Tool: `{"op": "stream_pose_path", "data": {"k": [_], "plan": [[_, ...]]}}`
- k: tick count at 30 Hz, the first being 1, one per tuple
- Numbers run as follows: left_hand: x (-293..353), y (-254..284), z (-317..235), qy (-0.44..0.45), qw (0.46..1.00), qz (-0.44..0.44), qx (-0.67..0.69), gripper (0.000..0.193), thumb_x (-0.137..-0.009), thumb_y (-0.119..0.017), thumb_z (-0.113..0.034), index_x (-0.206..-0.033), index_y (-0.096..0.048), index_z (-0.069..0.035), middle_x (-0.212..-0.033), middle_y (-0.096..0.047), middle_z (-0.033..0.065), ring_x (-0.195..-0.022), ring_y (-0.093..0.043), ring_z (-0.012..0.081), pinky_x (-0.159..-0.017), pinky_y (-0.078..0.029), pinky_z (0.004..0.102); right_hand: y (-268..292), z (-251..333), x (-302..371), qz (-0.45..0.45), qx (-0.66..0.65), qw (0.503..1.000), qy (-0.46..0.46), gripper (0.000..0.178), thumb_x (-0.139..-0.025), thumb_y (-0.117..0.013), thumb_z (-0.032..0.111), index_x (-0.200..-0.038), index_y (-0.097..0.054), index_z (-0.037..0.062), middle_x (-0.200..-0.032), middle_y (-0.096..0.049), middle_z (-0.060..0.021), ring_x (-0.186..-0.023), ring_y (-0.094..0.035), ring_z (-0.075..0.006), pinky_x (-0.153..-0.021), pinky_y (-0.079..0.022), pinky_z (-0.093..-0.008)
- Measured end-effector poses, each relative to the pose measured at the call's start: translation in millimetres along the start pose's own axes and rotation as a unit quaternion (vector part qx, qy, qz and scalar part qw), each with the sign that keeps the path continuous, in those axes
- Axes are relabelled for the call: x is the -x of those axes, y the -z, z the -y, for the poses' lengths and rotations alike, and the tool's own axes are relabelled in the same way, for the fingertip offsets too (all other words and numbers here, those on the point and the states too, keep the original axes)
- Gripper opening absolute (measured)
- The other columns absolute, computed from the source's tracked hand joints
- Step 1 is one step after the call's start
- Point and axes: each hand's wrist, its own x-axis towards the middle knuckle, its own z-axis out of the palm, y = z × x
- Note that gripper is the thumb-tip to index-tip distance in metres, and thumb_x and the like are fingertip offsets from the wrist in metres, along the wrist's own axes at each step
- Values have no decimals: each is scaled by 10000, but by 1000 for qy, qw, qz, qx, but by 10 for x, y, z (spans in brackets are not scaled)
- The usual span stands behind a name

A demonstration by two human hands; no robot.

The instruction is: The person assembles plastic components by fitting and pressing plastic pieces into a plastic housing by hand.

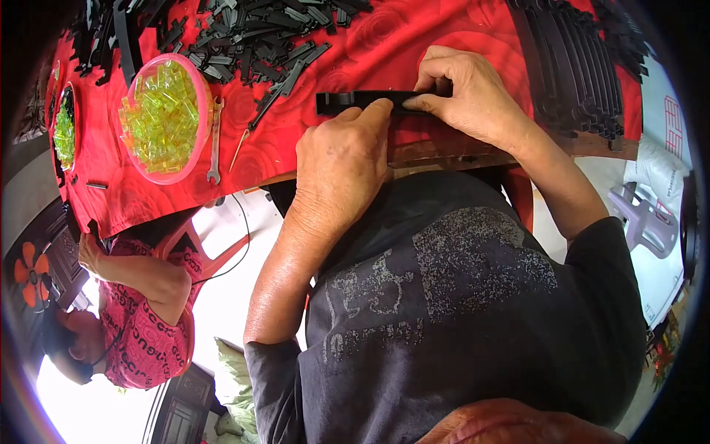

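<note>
A long black plastic strip (pixel 336 102) with a channel-like shape lies crosswise at the front of the red-covered table. My left hand (pixel 345 152) is closed on its middle from the near side, index finger stretched along it. At its right part, my right hand (pixel 467 95) is closed in a pinch, the thumb pressing on the strip and the fingers curled behind. Whether a small part sits between those fingertips is hidden.
A pink basket (pixel 203 118) of yellow-green clear pieces stands left, beside a wrench (pixel 215 140). Small black parts (pixel 251 37) are heaped behind. Long black strips (pixel 569 66) are stacked right. A co-worker (pixel 148 318) in a pink shirt sits at the left edge near another basket (pixel 65 133).
</note>
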Motion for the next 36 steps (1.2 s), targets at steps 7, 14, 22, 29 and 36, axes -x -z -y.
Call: {"op": "stream_pose_path", "data": {"k": [7, 14, 22, 29, 36], "plan": [[45, -132, -42, -29, 999, -38, 14, 236, -896, -647, -87, -1128, -687, -71, -829, -679, 139, -734, -687, 375, -632, -555, 473, 50, -32, 15, 24, 15, 1000, -10, 224, -765, -848, 191, -800, -682, 44, -781, -655, -60, -768, -656, -261, -705, -487, -414], [72, -196, -13, -43, 996, -70, 36, 217, -907, -660, -97, -1116, -692, -47, -869, -708, 150, -756, -699, 367, -650, -560, 462, 21, -9, 46, 16, 17, 1000, -6, 212, -765, -845, 131, -799, -674, 11, -778, -619, -56, -696, -616, -208, -638, -469, -364], [237, -148, 2, 43, 992, -103, 64, 162, -913, -705, -31, -1069, -715, 13, -879, -732, 172, -794, -741, 297, -723, -572, 357, 29, 26, 84, 25, 24, 999, 35, 193, -769, -834, 74, -803, -666, -14, -788, -603, -73, -686, -609, -194, -639, -474, -335], [283, -41, 76, 27, 972, -230, 34, 342, -813, -812, -161, -1101, -688, -23, -1063, -621, 161, -851, -675, 317, -726, -558, 411, 81, 100, 151, 81, 10, 996, 26, 210, -810, -804, 94, -863, -645, -31, -803, -643, -112, -731, -642, -213, -659, -486, -344], [350, 95, 150, 44, 990, -126, 43, 479, -746, -853, -204, -1162, -688, -34, -1193, -575, 186, -1010, -620, 347, -823, -536, 437, 180, 318, 160, 156, -7, 987, -44, 207, -855, -755, 148, -939, -678, -26, -863, -722, -177, -796, -712, -307, -741, -540, -406]]}}
